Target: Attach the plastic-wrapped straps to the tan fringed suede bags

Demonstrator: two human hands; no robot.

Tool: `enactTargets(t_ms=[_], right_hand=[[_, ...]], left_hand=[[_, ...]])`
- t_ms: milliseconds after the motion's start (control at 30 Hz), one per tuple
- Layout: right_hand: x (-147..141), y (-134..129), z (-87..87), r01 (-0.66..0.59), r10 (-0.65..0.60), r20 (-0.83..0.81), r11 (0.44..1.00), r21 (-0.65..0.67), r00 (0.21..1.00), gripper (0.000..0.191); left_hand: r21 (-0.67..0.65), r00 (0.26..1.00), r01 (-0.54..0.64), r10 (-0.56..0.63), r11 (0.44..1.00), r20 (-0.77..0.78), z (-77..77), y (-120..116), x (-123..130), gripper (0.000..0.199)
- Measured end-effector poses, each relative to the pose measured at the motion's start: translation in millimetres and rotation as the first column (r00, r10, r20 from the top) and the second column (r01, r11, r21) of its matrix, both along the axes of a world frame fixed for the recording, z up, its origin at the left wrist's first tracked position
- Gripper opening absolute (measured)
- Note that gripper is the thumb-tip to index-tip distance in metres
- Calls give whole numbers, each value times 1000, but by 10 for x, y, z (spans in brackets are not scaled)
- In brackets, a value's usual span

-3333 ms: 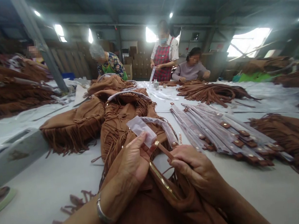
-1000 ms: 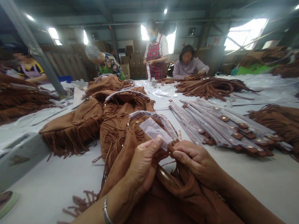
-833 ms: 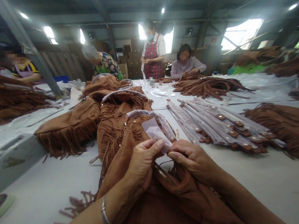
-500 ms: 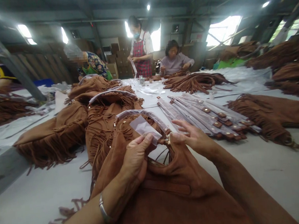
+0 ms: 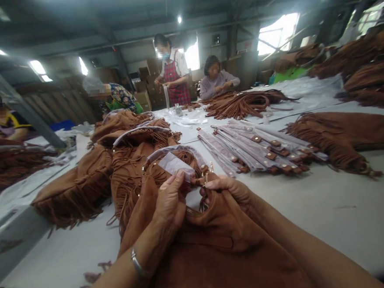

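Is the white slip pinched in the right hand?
No, the left hand pinches the white slip, while the right hand grips the brown suede bag beside its opening.

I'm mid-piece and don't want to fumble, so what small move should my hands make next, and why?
Perhaps steady the brown bag with the right hand and ease the left hand toward the gold-toned hardware: the left pinches a whitish slip, the right holds the bag's edge beside that hardware, and a gap shows between the hands.
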State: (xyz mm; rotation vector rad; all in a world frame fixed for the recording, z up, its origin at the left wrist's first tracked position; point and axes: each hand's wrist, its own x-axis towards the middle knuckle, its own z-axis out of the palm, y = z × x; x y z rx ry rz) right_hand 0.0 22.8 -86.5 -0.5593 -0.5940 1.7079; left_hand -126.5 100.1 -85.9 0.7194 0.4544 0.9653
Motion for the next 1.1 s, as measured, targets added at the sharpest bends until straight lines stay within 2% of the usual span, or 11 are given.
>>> enactTargets(t_ms=[67,233,433,633,800,933,1100], right_hand=[[9,15,-14,33,-33,11,999,-5,999,22],[-29,44,-26,236,-232,69,970,-52,970,13],[-61,68,-38,324,-320,98,946,-26,942,9],[-70,59,-12,353,-347,133,935,-23,928,11],[-74,34,40,316,-312,152,949,-1,938,12],[-56,43,32,273,-273,123,962,16,954,9],[-19,51,27,280,-280,77,960,9,957,4]], left_hand=[[22,1000,6,-6,1000,-26,5,-30,2,12],[105,995,29,-18,994,-101,-36,-80,22,20],[137,983,52,-26,989,-184,-83,-107,42,23],[224,946,91,-15,970,-323,-121,-106,10,25],[292,902,132,8,947,-432,-107,-144,-10,25],[329,894,128,35,935,-446,-69,-174,-2,24],[332,890,100,64,938,-451,-74,-144,-7,22]])
